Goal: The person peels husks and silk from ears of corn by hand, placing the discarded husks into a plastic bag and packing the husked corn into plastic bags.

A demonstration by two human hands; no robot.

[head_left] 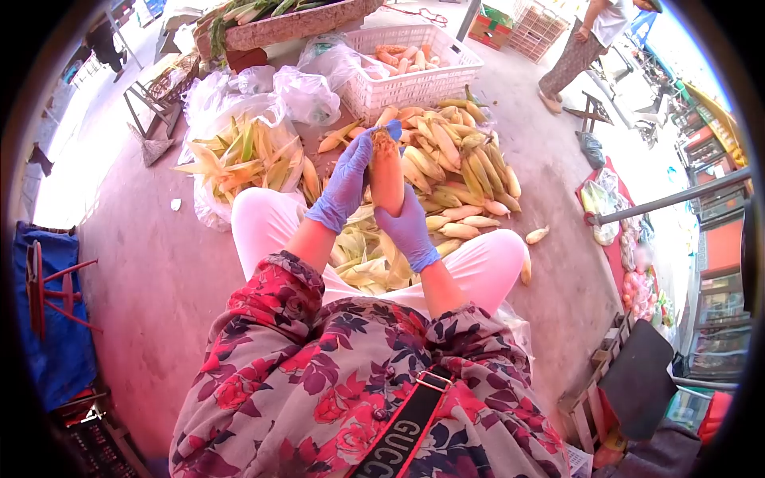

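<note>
Ear point(387, 179) gripped by both gloved hands: right hand point(408, 233) closed on near end, left hand point(347, 185) around far part. Below grip, loose husks point(362, 253); right, corn pile point(458, 163); left, bagged husks point(247, 153); beyond, crate point(408, 93).

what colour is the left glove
The left glove is bluish purple, seen best in the head view.

Left hand point(348, 182) up high, blue-gloved, fingers bent in a grip! Right hand point(409, 231), gloved too, sits lower and to its right, curled in close. Bare left forearm point(311, 244) and right forearm point(443, 288) slant inward behind them, knees point(253, 213) spread outside both hands.
</note>
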